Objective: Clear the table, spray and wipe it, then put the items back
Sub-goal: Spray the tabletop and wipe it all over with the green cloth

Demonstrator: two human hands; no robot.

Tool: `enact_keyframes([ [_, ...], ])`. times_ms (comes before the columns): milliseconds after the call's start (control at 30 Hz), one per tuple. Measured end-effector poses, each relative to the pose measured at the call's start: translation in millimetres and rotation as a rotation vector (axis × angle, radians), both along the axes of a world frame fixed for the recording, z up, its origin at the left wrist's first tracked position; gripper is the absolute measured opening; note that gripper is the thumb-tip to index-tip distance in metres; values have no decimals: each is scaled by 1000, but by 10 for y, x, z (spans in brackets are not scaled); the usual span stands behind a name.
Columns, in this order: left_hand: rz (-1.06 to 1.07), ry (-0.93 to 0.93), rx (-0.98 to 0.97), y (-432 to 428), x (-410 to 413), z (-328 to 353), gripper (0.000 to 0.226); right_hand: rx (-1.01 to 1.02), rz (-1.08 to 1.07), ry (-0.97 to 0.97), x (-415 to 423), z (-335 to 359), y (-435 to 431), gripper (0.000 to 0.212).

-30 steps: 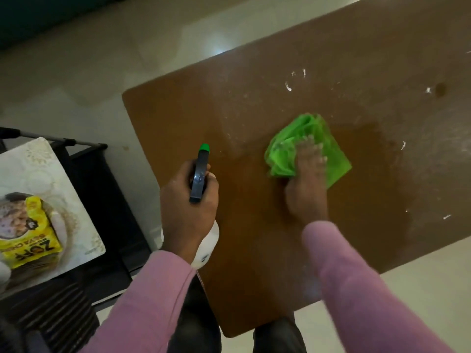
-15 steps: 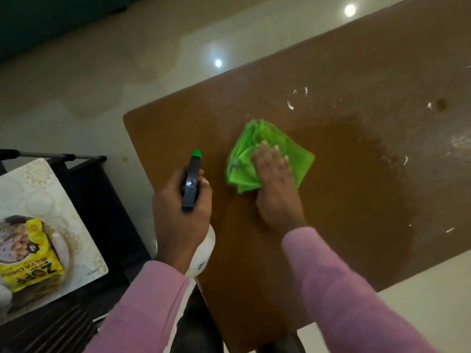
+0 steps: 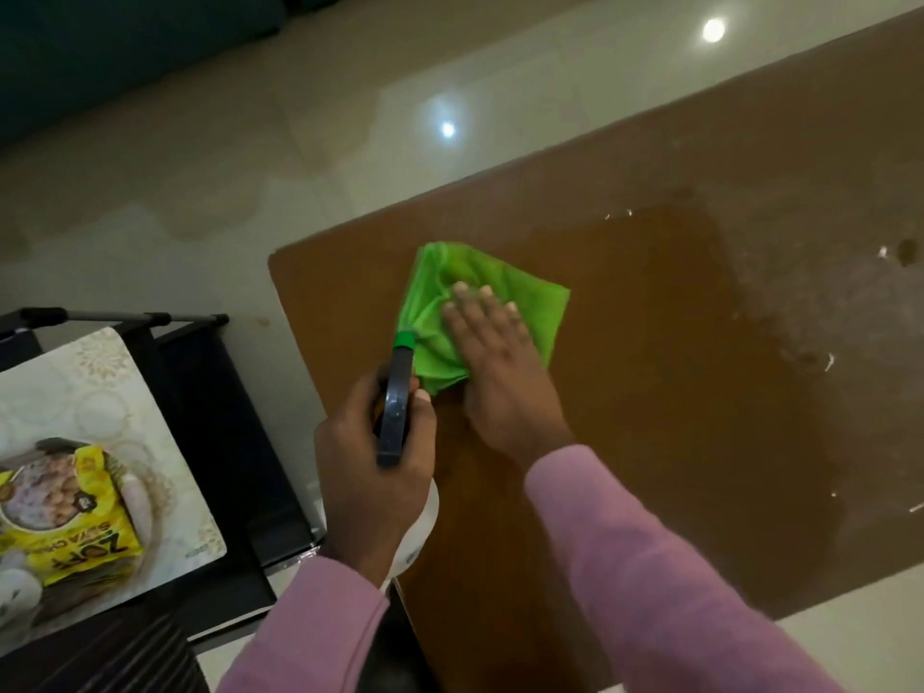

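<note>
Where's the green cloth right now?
Head view: green cloth lies on the table near its left corner, under the right hand, beside the spray bottle.

The light is dim and flat, with a muddy brown-grey cast and no crisp shadows. Beyond the right hand [image 3: 500, 372], two round white glare spots [image 3: 713, 30] from lamps overhead shine on the glossy pale tiled floor [image 3: 200, 167]. To the right of that hand the brown wooden tabletop [image 3: 750, 417] carries a hazy grey sheen; close around the hand it reads darker and matte. The bright green cloth [image 3: 505, 287] under its flat fingers is the only saturated colour. Detail is soft and smeared throughout. The dark-headed white spray bottle [image 3: 395, 412] gripped in the left hand [image 3: 365, 472] has blurred edges, and the pink sleeves [image 3: 675, 592] nearest the camera lack texture. Far beyond the left hand the corner sinks to near black
</note>
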State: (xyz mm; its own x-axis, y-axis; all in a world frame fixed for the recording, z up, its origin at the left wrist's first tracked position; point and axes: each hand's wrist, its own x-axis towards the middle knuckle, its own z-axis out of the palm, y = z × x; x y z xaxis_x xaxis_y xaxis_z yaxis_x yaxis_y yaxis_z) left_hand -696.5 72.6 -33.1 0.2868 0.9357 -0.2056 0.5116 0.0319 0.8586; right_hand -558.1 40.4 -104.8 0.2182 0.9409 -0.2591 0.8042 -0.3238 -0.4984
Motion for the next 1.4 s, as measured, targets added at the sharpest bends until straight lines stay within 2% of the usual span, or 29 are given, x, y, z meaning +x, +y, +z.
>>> enact_keyframes([
  [67, -15, -28, -22, -7, -4, 7, 6, -2, -232, -96, 588, -10, 23, 78],
  [133, -34, -45, -15, -15, -19, 4, 8, -78, -489, -146, 1172, 0, 165, 76],
  [233, -1, -57, -17, -26, -25, -9, 14, -156, -658, -164, 1272, 9, 496, 74],
  [300, 22, -63, -42, -46, -29, -9, 22, -125, -540, -178, 831, -6, 652, 75],
  [400, 26, -49, -45, -39, -49, -13, 25, -44, -97, -56, -11, -2, 778, 77],
  [467, 36, -38, -15, -13, -55, -7, 21, -54, 189, -39, -197, 40, 775, 75],
  [500, 44, -51, -10, -2, -52, -3, 16, -30, 233, -42, -89, 55, 750, 75],
  [567, 47, -80, -20, 1, -47, 1, 8, 12, 113, -70, 339, 48, 684, 77],
  [667, 28, -68, -24, -35, -39, -10, 17, -63, -311, -166, 1151, 33, 672, 73],
  [733, 27, -59, -20, -54, -29, -12, 25, -115, -535, -166, 1234, 33, 811, 71],
  [767, 28, -59, -19, -64, -28, -15, 26, -120, -548, -167, 1073, 23, 897, 72],
  [833, 21, -49, -18, -84, -7, -19, 27, -79, -348, -135, 611, -6, 973, 74],
  [900, 8, -24, -10, -74, 11, -11, 26, -19, -20, -52, 206, 7, 909, 74],
  [967, -6, -34, -24, -82, 68, 8, 22, -15, 141, -65, 286, 48, 743, 73],
  [1133, -91, -81, -50, -295, 474, 22, 8, -129, -195, -192, 1797, 39, 504, 73],
  [1200, -98, -127, -88, -436, 689, -15, 8, -144, -144, -161, 2176, 21, 531, 72],
  [1267, -93, -147, -126, -626, 872, -49, 11, -98, -50, -106, 2210, -4, 340, 71],
  [1400, -70, -135, -104, -875, 1131, 42, 6, -96, 55, -18, 1789, 112, -1016, 77],
])
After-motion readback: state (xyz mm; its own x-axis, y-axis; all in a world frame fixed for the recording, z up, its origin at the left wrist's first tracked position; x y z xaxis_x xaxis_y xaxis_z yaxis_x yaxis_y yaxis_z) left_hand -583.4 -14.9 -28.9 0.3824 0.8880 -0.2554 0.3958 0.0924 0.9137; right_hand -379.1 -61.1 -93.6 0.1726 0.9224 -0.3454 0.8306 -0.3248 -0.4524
